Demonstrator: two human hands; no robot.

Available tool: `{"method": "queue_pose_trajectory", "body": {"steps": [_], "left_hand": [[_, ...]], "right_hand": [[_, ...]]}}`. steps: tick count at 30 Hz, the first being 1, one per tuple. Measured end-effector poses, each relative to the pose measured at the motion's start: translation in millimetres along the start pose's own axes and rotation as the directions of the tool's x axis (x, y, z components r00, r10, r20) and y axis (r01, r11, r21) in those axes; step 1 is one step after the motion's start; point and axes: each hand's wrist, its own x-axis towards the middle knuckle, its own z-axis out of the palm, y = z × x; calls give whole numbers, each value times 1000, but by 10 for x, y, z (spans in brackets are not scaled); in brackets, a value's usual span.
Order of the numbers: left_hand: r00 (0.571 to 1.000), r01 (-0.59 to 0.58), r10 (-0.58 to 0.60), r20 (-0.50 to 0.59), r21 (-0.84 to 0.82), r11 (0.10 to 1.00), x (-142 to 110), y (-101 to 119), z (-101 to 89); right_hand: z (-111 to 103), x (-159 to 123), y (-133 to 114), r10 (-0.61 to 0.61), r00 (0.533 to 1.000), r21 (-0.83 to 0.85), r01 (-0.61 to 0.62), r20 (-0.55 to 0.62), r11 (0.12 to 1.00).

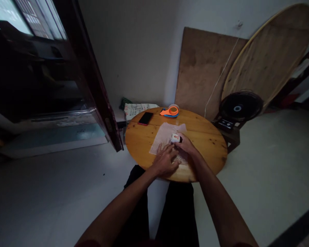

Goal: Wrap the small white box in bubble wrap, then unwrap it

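and here at the round wooden table (208, 156), the right hand (185, 143) has its fingers closed around a small white box (175, 138), gripping it from the right side, a little in from the table's middle. beneath it, a sheet of bubble wrap (162, 134) lies spread, one corner reaching toward the table's left edge. the left hand (167, 160) is open, palm down, fingers spread over the wrap toward the near edge, its fingertips just beside the box!

up at the far edge sits an orange tape dispenser (170, 111), and to its left, near the far-left edge, a dark phone (145, 118) lies flat. past the right edge, a round black fan (238, 107); behind it, a large round board (270, 55) leans by the wall alongside a brown rectangular board (199, 65).
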Motion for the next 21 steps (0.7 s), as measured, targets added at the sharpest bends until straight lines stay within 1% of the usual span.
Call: {"method": "queue_pose_trajectory", "body": {"steps": [1, 3, 5, 9, 12, 15, 18, 21], "left_hand": [[997, 57, -57, -47, 10, 998, -2, -13, 8], [978, 180, -175, -116, 33, 983, -4, -43, 29], [965, 237, -226, -130, 69, 969, -5, -68, 53], [972, 218, -204, -115, 127, 968, -3, -85, 84], [971, 222, -207, -115, 135, 966, 2, -82, 88], [973, 217, -202, -114, 139, 966, 7, -80, 87], [972, 217, -201, -119, 140, 966, 8, -80, 87], [969, 226, -209, -134, 128, 966, 4, -82, 84]], "right_hand": [[18, -15, 35, -4, 1000, 43, 4, -2, 999], [39, -30, 86, -18, 1000, 116, 17, 3, 993], [34, -35, 110, -23, 1000, 136, 21, 7, 990], [11, -50, 74, -18, 1000, 74, 19, -16, 997], [34, -68, 13, -45, 998, 58, 47, -35, 997], [69, -81, -23, -91, 996, -26, 91, -2, 996], [83, -91, -25, -96, 995, -128, 99, 33, 987], [76, -106, -31, -88, 996, -122, 91, 30, 988]]}}
